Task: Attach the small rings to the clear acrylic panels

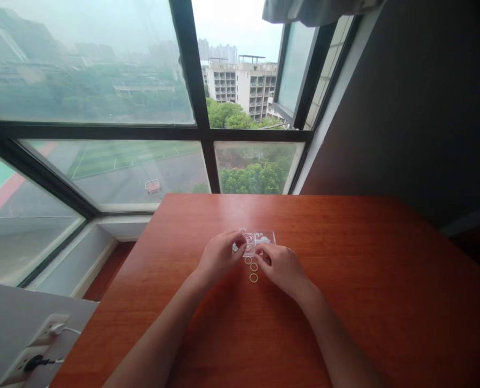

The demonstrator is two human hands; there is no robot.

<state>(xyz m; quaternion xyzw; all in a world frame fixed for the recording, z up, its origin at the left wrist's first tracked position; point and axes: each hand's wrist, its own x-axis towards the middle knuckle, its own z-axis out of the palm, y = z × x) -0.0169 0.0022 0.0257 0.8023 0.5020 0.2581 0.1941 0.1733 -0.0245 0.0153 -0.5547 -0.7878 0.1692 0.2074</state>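
Note:
A small clear plastic box (270, 235) lies open in the middle of the table, with white markings on its right part. Several small pale rings show inside its left part. My left hand (222, 252) curls over that left part, thumb and fingers pinched close to the rings; what it grips is too small to make out. At the box's lower right edge, my right hand (280, 265) is closed with thumb and forefinger together, and anything between them is hidden. Three loose rings, an upper ring (248, 257), a middle ring (254, 270) and a lower ring (254, 282), lie below the box.
The reddish-brown wooden table (345, 231) reaches back to a dark-framed window (205, 132). A dark wall (417, 108) stands at the right. Low on the left, a power socket (48, 330) holds a white plug, and a black plug (35, 362) sits below it.

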